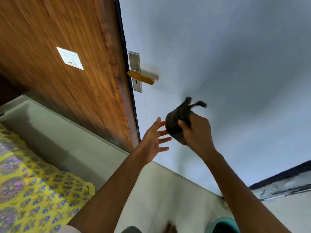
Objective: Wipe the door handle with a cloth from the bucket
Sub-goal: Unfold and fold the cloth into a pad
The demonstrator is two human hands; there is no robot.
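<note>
Teal bucket (223, 226) sits at the person's feet, nearest the viewer, its cloth already out; right hand (196, 132) is closed around the bunched dark cloth (178, 118), raised toward the door; left hand (154, 140) is spread, empty, beside it, seemingly to regather it; gold door handle (141, 78) lies above, untouched.
</note>
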